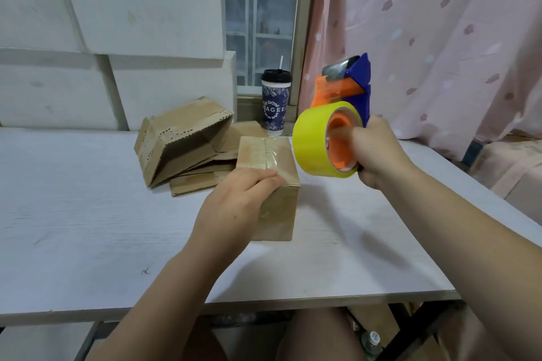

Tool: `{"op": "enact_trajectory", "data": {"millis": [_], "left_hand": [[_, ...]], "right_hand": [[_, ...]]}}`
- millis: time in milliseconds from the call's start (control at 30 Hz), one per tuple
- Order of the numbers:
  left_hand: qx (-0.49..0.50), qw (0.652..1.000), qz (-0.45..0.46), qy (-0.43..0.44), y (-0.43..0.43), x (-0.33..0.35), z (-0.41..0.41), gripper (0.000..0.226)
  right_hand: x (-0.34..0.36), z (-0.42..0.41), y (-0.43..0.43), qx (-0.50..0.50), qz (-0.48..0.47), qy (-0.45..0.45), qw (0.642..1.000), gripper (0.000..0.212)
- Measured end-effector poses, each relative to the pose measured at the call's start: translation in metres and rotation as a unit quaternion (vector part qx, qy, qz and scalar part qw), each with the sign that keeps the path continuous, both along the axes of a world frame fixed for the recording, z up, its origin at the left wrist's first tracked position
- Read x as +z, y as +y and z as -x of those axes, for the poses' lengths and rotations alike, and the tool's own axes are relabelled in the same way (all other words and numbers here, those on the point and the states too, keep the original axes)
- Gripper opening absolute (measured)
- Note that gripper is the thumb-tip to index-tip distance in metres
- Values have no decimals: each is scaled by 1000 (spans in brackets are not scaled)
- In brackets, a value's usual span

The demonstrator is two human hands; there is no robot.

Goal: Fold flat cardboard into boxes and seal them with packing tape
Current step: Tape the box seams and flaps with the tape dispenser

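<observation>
A small folded cardboard box (275,155) stands on the white table (88,214), with clear tape along its top seam. My left hand (234,202) lies over the box's near top edge and front left side, gripping it. My right hand (378,152) holds a blue and orange tape dispenser (349,88) with a yellow tape roll (313,138), lifted above the table just right of the box and apart from it. Behind the box lies a pile of flat and half-opened cardboard (181,141).
A dark patterned paper cup (275,102) with lid and straw stands behind the box near the window. White foam blocks (117,38) line the back left. A pink curtain (440,38) hangs at the right. The table's front edge runs close to my knees.
</observation>
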State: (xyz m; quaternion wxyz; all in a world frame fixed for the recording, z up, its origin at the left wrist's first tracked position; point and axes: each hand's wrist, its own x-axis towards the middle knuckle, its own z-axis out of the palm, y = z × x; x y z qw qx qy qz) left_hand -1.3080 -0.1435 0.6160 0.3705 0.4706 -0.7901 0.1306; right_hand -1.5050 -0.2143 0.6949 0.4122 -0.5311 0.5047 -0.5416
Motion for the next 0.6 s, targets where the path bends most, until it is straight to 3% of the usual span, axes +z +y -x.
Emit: {"op": "enact_trajectory", "data": {"millis": [67,133,267,400,500,600], "left_hand": [[9,997,-36,71,0,7,6,31],[-4,973,-95,210,2,12,11,24],[-70,871,-142,466,8,27,20,23],[-55,831,-180,524,2,57,31,59],[-42,776,-202,596,-8,73,33,70],[-24,754,-192,628,-10,75,32,69]], "right_hand": [[2,-6,-2,-35,22,6,999,20],[3,-14,0,-56,60,33,996,20],[4,-27,5,-47,142,83,985,41],[4,-37,14,-30,201,135,970,62],[0,-45,22,-21,244,198,949,69],[-3,-46,27,-34,258,231,938,73]]}}
